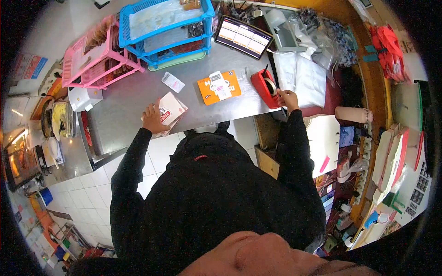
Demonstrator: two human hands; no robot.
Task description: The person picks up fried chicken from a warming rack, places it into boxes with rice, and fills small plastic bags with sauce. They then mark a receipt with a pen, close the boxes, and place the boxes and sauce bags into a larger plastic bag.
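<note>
My left hand grips the near left side of a small white and pink printed paper box, at the front edge of the steel table. My right hand is closed in a pinch at the front of a red tape dispenser, by the end of the tape; the tape itself is hard to see between the fingers. Between the hands lies an orange box with a white label slip across it. Another white label slip rests behind the paper box.
Pink and blue tiered racks stand at the back left of the steel table. A tablet leans at the back. Clear plastic bags lie right of the dispenser, near a pink bottle.
</note>
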